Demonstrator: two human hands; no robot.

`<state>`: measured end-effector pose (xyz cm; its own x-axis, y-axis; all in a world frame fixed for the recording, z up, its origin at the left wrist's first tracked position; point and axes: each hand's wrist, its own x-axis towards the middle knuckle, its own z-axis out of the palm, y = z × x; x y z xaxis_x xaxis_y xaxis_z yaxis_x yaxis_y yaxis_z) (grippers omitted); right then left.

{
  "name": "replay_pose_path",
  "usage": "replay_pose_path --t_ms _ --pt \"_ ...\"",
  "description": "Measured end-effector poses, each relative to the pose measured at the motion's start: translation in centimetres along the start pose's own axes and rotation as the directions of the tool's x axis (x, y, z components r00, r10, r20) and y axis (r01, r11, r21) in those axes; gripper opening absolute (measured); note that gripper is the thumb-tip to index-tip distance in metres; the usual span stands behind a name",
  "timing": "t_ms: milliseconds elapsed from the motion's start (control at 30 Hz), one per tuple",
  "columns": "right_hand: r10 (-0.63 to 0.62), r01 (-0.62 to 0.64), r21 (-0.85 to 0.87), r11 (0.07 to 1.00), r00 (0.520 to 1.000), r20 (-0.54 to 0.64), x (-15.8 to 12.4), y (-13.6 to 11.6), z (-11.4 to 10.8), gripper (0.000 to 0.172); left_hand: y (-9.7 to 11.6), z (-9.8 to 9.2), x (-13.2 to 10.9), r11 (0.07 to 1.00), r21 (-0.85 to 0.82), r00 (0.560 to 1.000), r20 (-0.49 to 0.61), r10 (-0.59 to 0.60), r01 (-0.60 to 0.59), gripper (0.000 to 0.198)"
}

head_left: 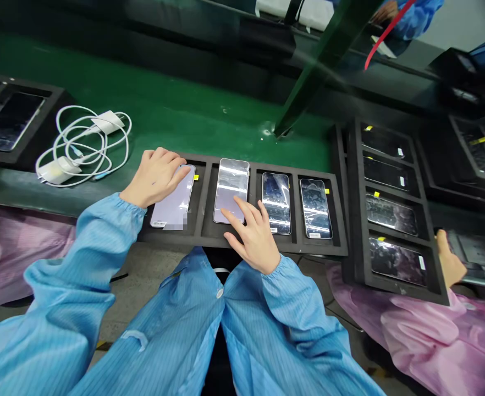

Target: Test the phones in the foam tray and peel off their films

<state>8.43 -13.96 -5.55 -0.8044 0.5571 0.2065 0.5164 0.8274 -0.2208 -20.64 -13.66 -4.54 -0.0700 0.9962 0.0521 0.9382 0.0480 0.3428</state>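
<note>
Along the near edge of a green bench, a black four-compartment tray holds one phone per compartment. The left hand, palm down and partly curled, lies over the upper end of the leftmost phone, which shows a lilac screen; whether the fingers grip its edge cannot be told. The right hand is open, fingers spread and grasping nothing—its fingertips are at the lower screen of the second phone, whose top end reaches the tray's far rim. The third phone and fourth phone show dark, reflective screens. Left of the tray: coiled white cable and a white adapter. Right—a second black tray with four phones, a co-worker's hand at its far side.
</note>
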Motion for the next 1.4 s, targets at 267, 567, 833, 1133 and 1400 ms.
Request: replay_pose_path --t_ms 267,567,833,1133,1400 --pt "-0.034 0.034 -0.013 0.999 0.999 -0.034 -0.2 0.1 0.2 0.039 -0.5 -0.9 0.9 0.952 -0.282 0.993 0.048 -0.112 0.121 0.052" --pt "-0.001 0.002 0.019 1.000 0.999 -0.042 -0.3 0.0 0.2 0.046 -2.3 -2.1 -2.3 0.340 -0.876 0.929 0.263 -0.261 0.343 0.088" --pt "0.049 -0.041 0.089 0.995 0.995 -0.087 -0.3 0.1 0.1 0.042 -1.0 0.0 -2.7 -0.093 -0.826 0.831 0.547 0.097 0.555 0.079" --pt "0.132 -0.076 0.283 0.956 0.974 -0.183 -0.8 0.4 -0.2 0.037 0.5 -0.7 -3.0 -0.279 -0.690 0.737 0.664 0.123 0.668 0.068" --pt "0.270 -0.100 0.526 0.845 0.928 -0.257 0.0 -0.4 -2.3 0.021 6.6 -2.4 -6.5 -0.485 -0.771 0.837 0.531 -0.133 0.412 0.059"
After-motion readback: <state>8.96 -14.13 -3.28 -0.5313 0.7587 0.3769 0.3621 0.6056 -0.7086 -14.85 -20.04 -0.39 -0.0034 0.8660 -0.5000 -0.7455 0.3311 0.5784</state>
